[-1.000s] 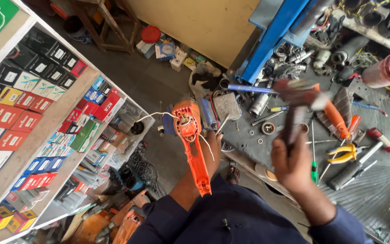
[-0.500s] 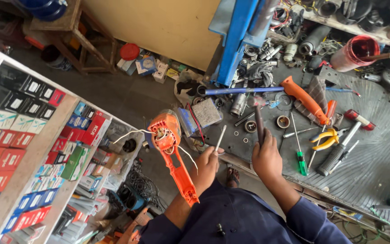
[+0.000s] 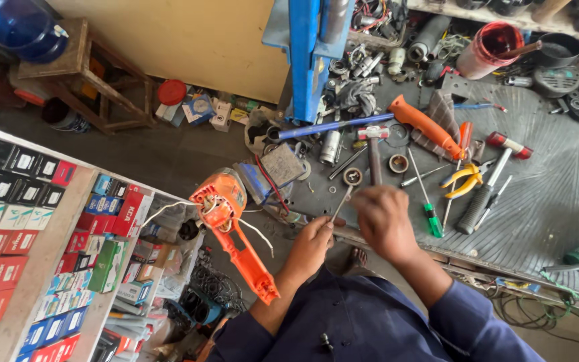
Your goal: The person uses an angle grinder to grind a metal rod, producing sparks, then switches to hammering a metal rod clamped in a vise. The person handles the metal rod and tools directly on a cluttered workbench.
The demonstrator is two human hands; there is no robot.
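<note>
At the bench edge, left fingers (image 3: 316, 234) pinching a thin rod (image 3: 340, 204), right fingers (image 3: 370, 209) clenched (tools crowding beyond).

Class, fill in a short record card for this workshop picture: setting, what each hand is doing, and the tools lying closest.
Setting: cluttered metal workbench
Left hand: grips a thin metal rod, beside the orange tool casing
Right hand: closed over a hammer handle
Nearby: green screwdriver, yellow pliers
Left side: shelves of small boxes
</note>
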